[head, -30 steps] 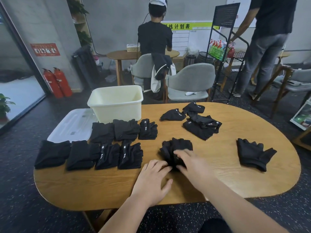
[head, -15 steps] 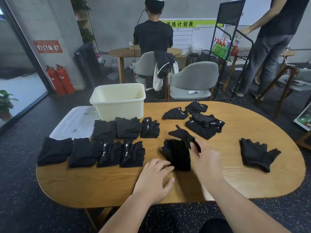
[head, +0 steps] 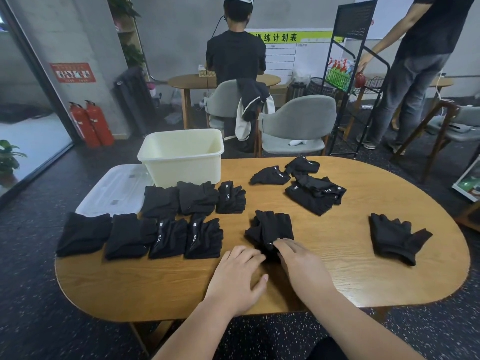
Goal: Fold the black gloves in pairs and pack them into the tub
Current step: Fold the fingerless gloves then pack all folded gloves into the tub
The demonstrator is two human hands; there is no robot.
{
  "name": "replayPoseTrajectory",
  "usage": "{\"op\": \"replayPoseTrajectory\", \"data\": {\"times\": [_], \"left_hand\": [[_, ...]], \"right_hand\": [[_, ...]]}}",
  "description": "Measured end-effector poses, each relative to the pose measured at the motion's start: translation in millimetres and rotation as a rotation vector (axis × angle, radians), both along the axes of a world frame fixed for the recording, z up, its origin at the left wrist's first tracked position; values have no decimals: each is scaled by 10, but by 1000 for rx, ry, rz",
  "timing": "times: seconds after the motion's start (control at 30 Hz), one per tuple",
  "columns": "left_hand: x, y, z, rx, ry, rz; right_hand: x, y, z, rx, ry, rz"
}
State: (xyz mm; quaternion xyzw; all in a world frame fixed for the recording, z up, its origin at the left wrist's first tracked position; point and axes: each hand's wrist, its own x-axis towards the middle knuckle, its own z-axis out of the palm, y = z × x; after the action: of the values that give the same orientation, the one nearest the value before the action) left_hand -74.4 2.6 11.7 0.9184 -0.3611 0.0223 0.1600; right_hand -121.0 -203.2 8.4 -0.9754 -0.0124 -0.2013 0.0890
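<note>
Now right hand (head: 304,268) has released the lifted glove (head: 272,227), pressing it flat beside relaxed left hand (head: 236,279).

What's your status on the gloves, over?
Left hand touches, right hand presses the glove pair on the table. No gloves visible in the tub. Nothing in the way.

The gloves (head: 272,226) are black, and the folded gloves (head: 168,239) at nine o'clock have small white letters. The tub (head: 181,168) at eleven o'clock is cream. The table (head: 337,271) is brown with wavy wood lines.
</note>
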Motion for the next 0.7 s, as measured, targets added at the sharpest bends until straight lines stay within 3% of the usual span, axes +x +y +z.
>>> {"op": "replayPoseTrajectory", "data": {"times": [0.17,0.33,0.53,0.63,0.7], "left_hand": [[-4,1,13,-52,90,63],[3,-9,8,-15,4,-8],[16,-7,-28,-20,14,-4],[35,-17,-37,-25,7,-2],[38,-16,-45,-27,4,-1]], "right_hand": [[-26,65,136,12,133,34],[154,-66,330,156,157,26],[392,-112,227,-1,508,89],[531,-134,353,114,508,75],[622,-144,419,154,401,54]]}}
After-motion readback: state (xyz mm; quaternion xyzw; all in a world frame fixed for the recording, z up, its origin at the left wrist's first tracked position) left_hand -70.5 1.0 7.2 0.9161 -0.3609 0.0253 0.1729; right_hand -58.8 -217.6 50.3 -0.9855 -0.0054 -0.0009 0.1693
